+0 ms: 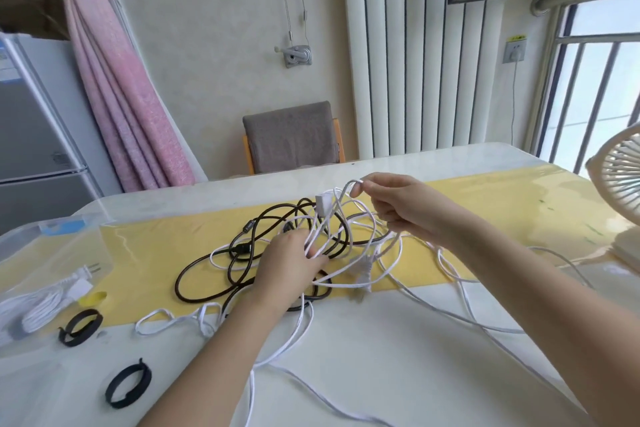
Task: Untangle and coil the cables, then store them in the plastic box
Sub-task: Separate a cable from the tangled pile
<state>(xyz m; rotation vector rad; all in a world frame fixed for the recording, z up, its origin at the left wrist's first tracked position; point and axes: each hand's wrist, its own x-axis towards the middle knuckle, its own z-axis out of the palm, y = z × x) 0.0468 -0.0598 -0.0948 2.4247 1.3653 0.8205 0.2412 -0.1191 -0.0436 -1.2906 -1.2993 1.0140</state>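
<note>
Head view: right hand (398, 208) is raised above the table (381, 374), thumb and forefinger pinching a loop of the white cable (349, 215); the other fingers are loosely curled. Left hand (294, 262) is lower, at 7 o'clock from the right hand, palm down, its bent fingers hooked among strands of the white cable. The white cable is intertwined with the black cable (207, 274) on the yellow runner (502, 204), with loose white runs trailing toward 5 and 6 o'clock. The plastic box (20, 253) is at 9 o'clock from the tangle and holds a coiled white lead (41, 312) with a two-pin plug. Two black straps (81, 326) lie at 7 o'clock. A fan (620, 191) stands at 3 o'clock. The yellow label above the wall socket (514, 52) is too small to read.
</note>
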